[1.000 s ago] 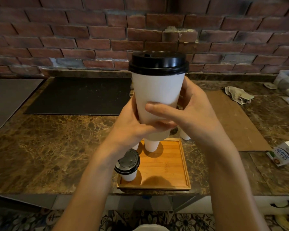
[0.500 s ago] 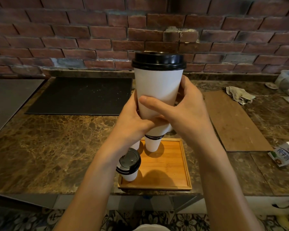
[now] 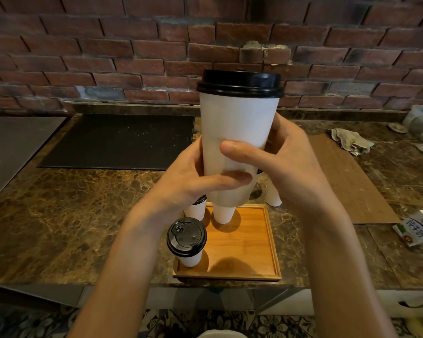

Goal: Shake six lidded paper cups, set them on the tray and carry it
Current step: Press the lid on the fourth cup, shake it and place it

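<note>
The tray lay at the counter's front edge. A first cup stood lidded in its near left corner, and the wood beside that was bare. Above the tray's far half both hands grasped the held cup round its lower part. The left hand and right hand were equally close, with thumbs across the front and fingers out of sight behind. The held cup was upright, its long axis vertical and its lid on top. I judged the free spot to be straight down and slightly nearer. Behind, a second cup and a third cup showed mostly their lower parts. A fourth cup stood on the counter just past the tray, half covered. No others were visible.
</note>
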Demonstrator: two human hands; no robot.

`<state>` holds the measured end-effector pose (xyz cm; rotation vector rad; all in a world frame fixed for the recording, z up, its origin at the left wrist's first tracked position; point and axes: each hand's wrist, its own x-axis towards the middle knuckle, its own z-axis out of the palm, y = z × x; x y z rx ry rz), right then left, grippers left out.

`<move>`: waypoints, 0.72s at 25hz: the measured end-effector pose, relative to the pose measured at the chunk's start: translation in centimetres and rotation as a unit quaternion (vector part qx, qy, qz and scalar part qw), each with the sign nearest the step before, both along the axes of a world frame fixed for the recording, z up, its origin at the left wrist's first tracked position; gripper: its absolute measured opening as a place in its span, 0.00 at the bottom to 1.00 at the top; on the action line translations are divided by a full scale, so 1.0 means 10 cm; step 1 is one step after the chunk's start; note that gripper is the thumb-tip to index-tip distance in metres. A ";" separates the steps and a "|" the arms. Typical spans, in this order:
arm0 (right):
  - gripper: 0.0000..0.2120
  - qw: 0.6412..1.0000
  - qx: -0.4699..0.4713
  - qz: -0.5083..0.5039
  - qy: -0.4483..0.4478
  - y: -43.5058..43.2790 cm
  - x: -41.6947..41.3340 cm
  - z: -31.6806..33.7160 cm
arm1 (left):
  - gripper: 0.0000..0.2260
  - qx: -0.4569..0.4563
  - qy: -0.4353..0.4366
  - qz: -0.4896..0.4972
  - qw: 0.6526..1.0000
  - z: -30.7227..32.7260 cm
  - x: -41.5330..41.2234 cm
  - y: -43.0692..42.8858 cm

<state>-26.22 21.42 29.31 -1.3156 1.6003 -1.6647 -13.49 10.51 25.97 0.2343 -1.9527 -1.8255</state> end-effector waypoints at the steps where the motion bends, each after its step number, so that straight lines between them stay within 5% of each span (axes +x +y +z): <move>1: 0.31 1.000 -0.003 0.014 -0.004 0.01 0.00 0.00 | 0.28 0.003 -0.002 -0.008 1.000 -0.01 0.00 0.00; 9: 0.27 0.999 0.003 0.041 0.019 0.03 -0.02 0.01 | 0.29 0.014 0.004 -0.004 1.000 -0.03 0.01 0.01; 18: 0.33 0.996 0.022 -0.042 0.073 -0.02 0.01 0.02 | 0.31 -0.029 0.008 0.102 0.994 -0.02 -0.05 0.08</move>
